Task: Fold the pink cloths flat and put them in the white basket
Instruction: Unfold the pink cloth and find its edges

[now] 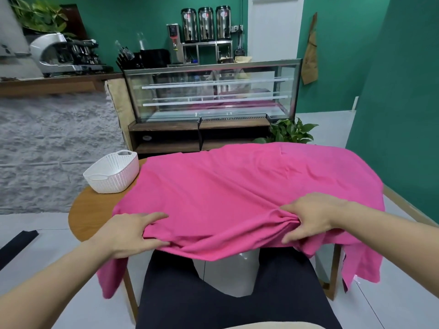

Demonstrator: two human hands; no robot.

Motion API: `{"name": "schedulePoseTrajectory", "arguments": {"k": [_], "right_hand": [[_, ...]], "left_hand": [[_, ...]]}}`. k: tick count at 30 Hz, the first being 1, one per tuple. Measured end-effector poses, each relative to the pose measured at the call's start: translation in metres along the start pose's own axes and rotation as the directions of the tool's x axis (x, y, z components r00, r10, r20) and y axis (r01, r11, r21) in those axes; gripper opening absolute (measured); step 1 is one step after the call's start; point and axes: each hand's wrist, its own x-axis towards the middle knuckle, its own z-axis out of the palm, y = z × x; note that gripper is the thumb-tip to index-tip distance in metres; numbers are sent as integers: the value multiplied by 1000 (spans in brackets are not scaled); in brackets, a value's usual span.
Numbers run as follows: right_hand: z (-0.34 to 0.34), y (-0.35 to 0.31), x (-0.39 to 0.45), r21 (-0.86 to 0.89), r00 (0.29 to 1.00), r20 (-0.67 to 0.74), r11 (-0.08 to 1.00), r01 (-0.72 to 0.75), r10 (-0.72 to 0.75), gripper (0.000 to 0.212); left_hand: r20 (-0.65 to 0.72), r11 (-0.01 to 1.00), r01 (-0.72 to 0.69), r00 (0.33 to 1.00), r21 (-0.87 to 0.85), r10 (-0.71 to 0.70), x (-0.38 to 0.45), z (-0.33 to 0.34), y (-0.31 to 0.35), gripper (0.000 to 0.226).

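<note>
the left hand (129, 233) pinches the near hem of the big bright pink cloth (249, 191), forefinger laid straight over the top of the fabric, thumb tucked under the edge. the right hand (311, 216) has its fingers curled into a bunched gather of the same hem, with creases fanning out from that grip. both hands hold the edge closest to the person, one toward each side, with a slack sag of cloth hanging between them over the lap.

from the fingers the cloth runs away across the round wooden table (90, 212), so nearly all of it lies beyond the fingertips. its long axis runs left to right, and its ends drape off the table edge on both sides, lower on the right. the far edge lies along the table's far rim.

that is what the fold seems to depend on: with the near hem in hand and the bulk ahead, carrying the hem forward onto the far edge would likely halve it. neither hand looks closer to the far edge than the other.

the white perforated plastic basket (111, 174) sits on the far left of the table, just beside the cloth's left edge, nearer the left hand. nothing can be seen inside it from this angle.
</note>
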Motion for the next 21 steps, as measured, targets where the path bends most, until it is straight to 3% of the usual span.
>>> {"name": "schedulePoseTrajectory", "arguments": {"k": [3,4,5,7,8,10,12,14,18,21], "right_hand": [[4,0,6,-198,991,101,978,-70,91,19],[5,-2,8,-246,990,97,966,-80,106,8],[7,-3,11,-268,990,84,959,-90,116,2],[10,-3,14,-217,995,31,972,-86,95,9],[10,-4,15,-165,998,2,984,-62,64,15],[11,-4,18,18,999,-31,1000,-10,10,20],[13,-1,19,268,997,-58,963,-27,44,15],[17,4,19,402,992,-76,913,-64,103,20],[16,1,20,487,977,-159,872,-48,143,41],[10,-4,18,334,959,-251,942,-42,132,30]], "left_hand": [[175,981,42,982,187,-75,-2,6,-10,105],[191,970,39,978,242,-87,-1,10,-12,97],[186,960,25,979,280,-80,0,12,-13,74],[111,962,30,992,270,-62,-1,16,-17,34],[20,977,35,999,208,-40,-1,20,-20,32],[-146,990,54,986,-133,-74,-3,29,-31,36],[-109,854,164,963,-494,-247,-4,31,-31,35],[-30,765,194,963,-615,-268,-6,28,-26,29],[9,848,202,974,-489,-227,-4,24,-23,29],[-44,957,176,981,-230,-191,-6,17,-18,33]]}}
